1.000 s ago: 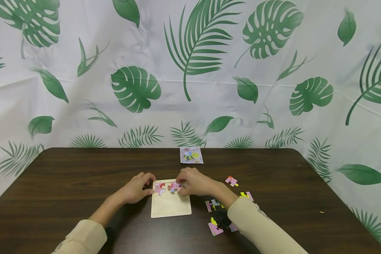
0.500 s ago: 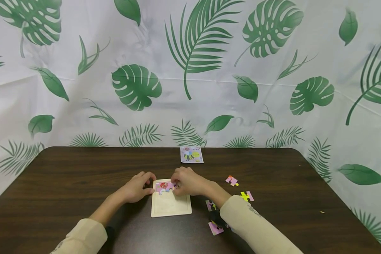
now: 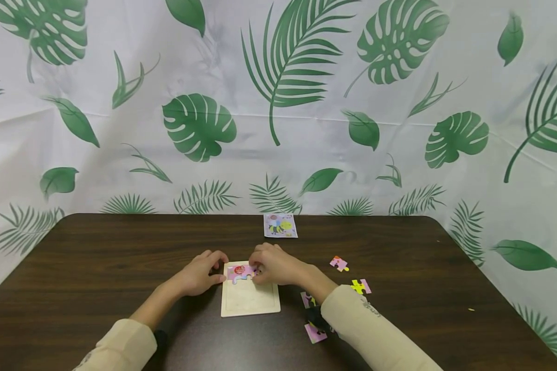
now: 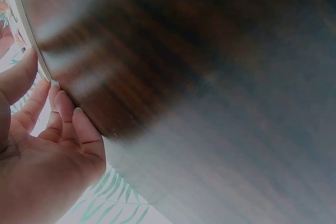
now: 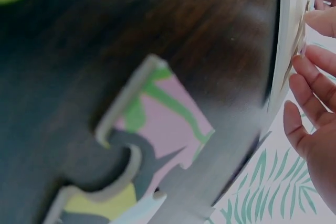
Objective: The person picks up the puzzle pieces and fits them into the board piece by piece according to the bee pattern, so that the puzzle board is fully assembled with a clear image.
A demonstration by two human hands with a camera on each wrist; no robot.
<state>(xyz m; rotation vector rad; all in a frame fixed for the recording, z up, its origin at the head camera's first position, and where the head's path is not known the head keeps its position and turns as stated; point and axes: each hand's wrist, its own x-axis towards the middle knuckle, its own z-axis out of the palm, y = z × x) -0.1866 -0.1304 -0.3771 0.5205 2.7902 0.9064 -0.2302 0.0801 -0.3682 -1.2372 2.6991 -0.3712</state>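
A small square wooden puzzle tray (image 3: 250, 300) lies on the table before me. My left hand (image 3: 197, 275) holds its left edge, thumb near the side and fingers at the upper corner. In the left wrist view the fingertips (image 4: 46, 85) meet the tray's rim. Pink puzzle pieces with a red spotted shape (image 3: 239, 270) lie along the tray's top inner edge. My right hand (image 3: 278, 266) pinches the right-hand puzzle piece (image 3: 250, 273) there, against its neighbour; the fingers cover much of it.
Loose puzzle pieces lie right of the tray: a pink one (image 3: 339, 264), a yellow one (image 3: 360, 286) and others partly under the right sleeve (image 3: 362, 324). A bee picture card (image 3: 280, 225) lies at the table's far edge. A leaf-print cloth (image 3: 260, 170) hangs behind.
My right hand has moved left with the pinched piece, closing the gap to the piece in the tray's upper left corner. The left hand has stayed on the tray's edge.
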